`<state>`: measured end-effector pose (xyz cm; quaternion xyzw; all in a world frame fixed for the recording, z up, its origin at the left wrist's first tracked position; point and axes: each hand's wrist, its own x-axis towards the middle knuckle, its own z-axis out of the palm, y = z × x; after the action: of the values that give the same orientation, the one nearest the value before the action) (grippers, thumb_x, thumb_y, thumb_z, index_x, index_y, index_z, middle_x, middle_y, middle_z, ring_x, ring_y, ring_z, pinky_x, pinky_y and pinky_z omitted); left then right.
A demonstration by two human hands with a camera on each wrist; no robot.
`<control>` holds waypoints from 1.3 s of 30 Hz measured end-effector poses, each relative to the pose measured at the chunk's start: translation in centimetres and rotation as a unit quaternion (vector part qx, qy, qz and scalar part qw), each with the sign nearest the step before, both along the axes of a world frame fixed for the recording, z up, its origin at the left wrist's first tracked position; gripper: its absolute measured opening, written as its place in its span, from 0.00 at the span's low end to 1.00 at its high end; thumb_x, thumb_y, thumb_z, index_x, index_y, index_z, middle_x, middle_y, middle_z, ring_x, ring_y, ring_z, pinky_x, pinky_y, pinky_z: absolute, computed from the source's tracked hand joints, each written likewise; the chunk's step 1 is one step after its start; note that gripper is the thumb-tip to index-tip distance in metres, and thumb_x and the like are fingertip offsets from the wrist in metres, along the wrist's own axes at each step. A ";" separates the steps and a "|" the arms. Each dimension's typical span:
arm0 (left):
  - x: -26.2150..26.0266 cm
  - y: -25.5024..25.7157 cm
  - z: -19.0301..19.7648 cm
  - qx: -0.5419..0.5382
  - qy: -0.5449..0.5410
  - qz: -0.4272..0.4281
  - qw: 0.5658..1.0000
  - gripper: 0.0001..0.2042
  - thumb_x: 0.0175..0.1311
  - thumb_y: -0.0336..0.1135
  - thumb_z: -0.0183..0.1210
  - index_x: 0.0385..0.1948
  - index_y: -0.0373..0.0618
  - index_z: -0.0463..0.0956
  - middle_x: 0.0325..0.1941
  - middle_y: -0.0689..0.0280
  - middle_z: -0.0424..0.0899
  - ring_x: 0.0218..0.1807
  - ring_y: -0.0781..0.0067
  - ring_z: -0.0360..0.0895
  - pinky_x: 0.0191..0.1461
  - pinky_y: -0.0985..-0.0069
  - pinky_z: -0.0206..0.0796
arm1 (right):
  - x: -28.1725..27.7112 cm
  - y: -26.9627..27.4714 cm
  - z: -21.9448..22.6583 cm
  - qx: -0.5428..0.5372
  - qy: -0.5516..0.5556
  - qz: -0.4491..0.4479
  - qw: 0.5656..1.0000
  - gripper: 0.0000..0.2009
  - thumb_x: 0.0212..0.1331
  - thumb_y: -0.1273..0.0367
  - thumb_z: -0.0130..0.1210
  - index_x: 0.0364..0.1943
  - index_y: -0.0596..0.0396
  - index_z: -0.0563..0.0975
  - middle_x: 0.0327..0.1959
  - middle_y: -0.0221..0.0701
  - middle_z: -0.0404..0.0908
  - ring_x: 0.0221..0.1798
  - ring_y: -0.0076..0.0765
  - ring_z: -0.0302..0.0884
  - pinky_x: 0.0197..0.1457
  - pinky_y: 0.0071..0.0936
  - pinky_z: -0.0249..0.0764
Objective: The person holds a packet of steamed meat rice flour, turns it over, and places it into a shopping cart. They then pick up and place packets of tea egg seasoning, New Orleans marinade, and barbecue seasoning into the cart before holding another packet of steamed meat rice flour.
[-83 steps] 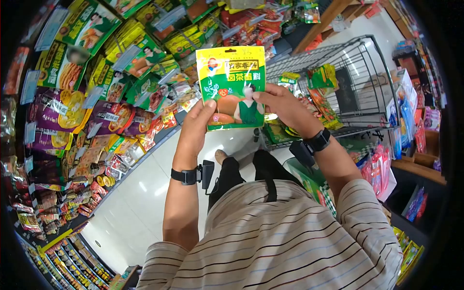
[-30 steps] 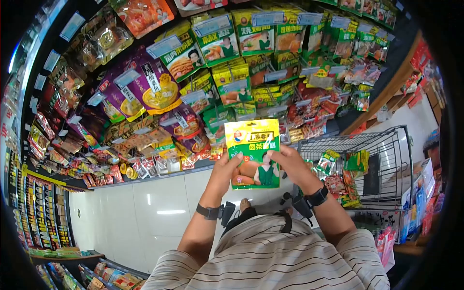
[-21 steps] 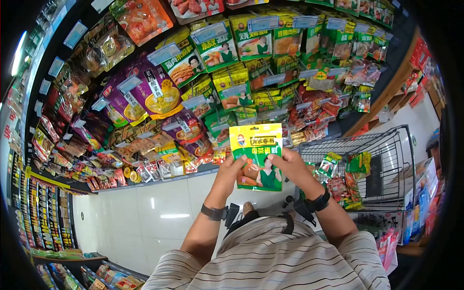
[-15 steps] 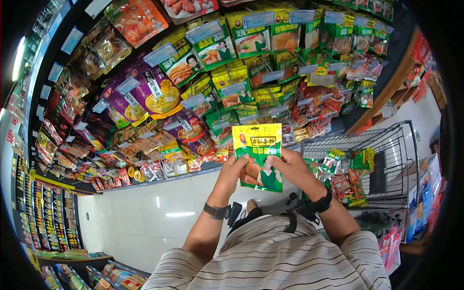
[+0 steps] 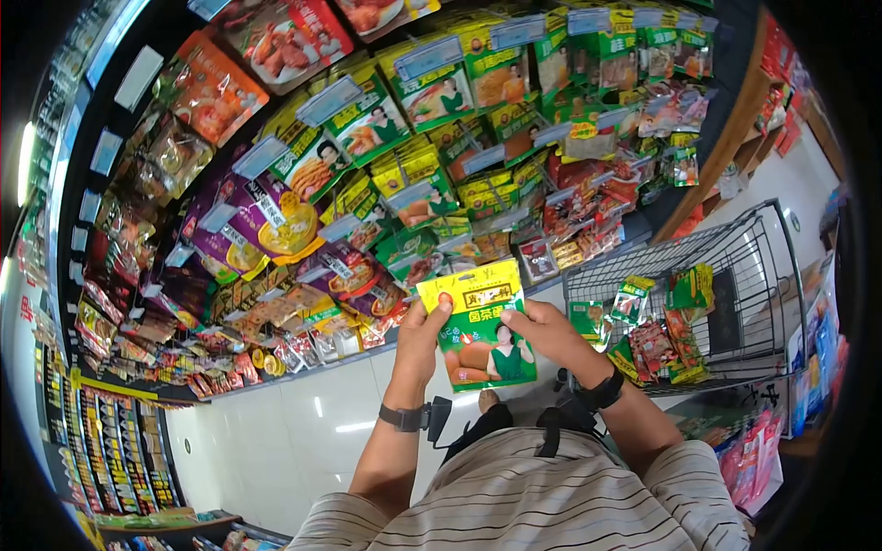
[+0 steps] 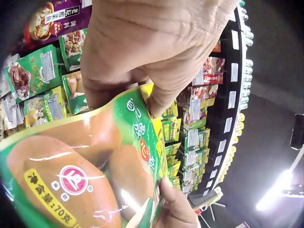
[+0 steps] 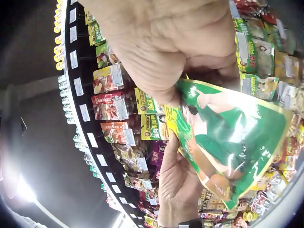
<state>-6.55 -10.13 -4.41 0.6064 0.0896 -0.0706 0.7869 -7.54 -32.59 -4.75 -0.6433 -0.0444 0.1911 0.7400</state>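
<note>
Both hands hold a yellow and green tea egg seasoning packet (image 5: 487, 354), its printed front facing up towards the head camera. My left hand (image 5: 418, 349) pinches the packet's upper left edge, thumb on the front. On the opposite side my right hand (image 5: 553, 342) pinches the edge, with its thumb on the front and its fingers behind. Brown eggs printed on the packet (image 6: 71, 175) show large in the left wrist view. In the right wrist view the packet (image 7: 251, 128) bends slightly below the right hand (image 7: 166, 42). The packet's back is hidden.
A wire shopping cart (image 5: 776, 275) stands to the right, holding several green and yellow packets (image 5: 691, 291). Ahead runs a rack of hanging seasoning packets (image 5: 427, 83) with price tags. White tiled floor (image 5: 276, 432) lies to the left, and pink bags (image 5: 753, 459) hang beyond the cart.
The head view has turned up from the cart towards the rack. The left thumb has shifted up to the packet's top corner, and the packet now tilts and sits lower in view.
</note>
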 end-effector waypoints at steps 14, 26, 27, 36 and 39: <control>0.6 -3.5 0.1 0.080 -0.029 0.000 0.996 0.11 0.72 0.42 0.56 0.41 0.45 0.81 0.30 0.78 0.76 0.31 0.91 0.65 0.32 0.86 0.54 | -0.6 -4.1 -2.1 -0.087 -0.051 -0.047 0.994 0.15 0.72 0.60 0.52 0.46 0.60 0.79 0.32 0.24 0.78 0.36 0.16 0.70 0.39 0.24 0.70; 0.0 -3.3 -2.1 0.030 0.042 -0.055 0.997 0.12 0.71 0.43 0.59 0.48 0.47 0.79 0.38 0.77 0.79 0.37 0.89 0.71 0.39 0.84 0.62 | -0.5 -4.3 -1.9 -0.046 -0.005 -0.039 0.998 0.16 0.74 0.60 0.51 0.51 0.60 0.79 0.42 0.25 0.82 0.43 0.17 0.73 0.48 0.23 0.72; -0.1 -3.2 -2.3 0.022 0.040 -0.058 0.997 0.13 0.71 0.42 0.58 0.51 0.47 0.78 0.43 0.74 0.79 0.42 0.85 0.73 0.44 0.82 0.65 | -0.4 -4.0 -2.1 -0.030 -0.008 -0.047 0.998 0.16 0.73 0.60 0.51 0.50 0.60 0.79 0.40 0.25 0.82 0.42 0.17 0.73 0.46 0.23 0.72; -0.4 -0.9 -3.2 -0.049 0.059 -0.005 0.997 0.15 0.72 0.41 0.58 0.53 0.43 0.78 0.49 0.69 0.83 0.50 0.82 0.77 0.54 0.81 0.68 | 0.1 -1.5 -2.2 -0.080 0.007 0.014 0.997 0.17 0.73 0.59 0.52 0.50 0.60 0.79 0.38 0.23 0.81 0.41 0.16 0.71 0.46 0.22 0.72; -0.2 -0.3 -3.3 -0.059 0.049 0.005 0.997 0.14 0.72 0.41 0.59 0.50 0.42 0.79 0.46 0.69 0.84 0.47 0.83 0.78 0.50 0.82 0.69 | 0.1 -0.6 -2.2 -0.080 0.000 0.023 0.997 0.17 0.73 0.59 0.52 0.50 0.61 0.79 0.37 0.22 0.80 0.41 0.15 0.70 0.45 0.22 0.71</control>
<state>-6.73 -10.42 -7.74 0.5545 0.1272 -0.1016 0.8161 -7.46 -33.23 -6.90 -0.6989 -0.0438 0.2112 0.6819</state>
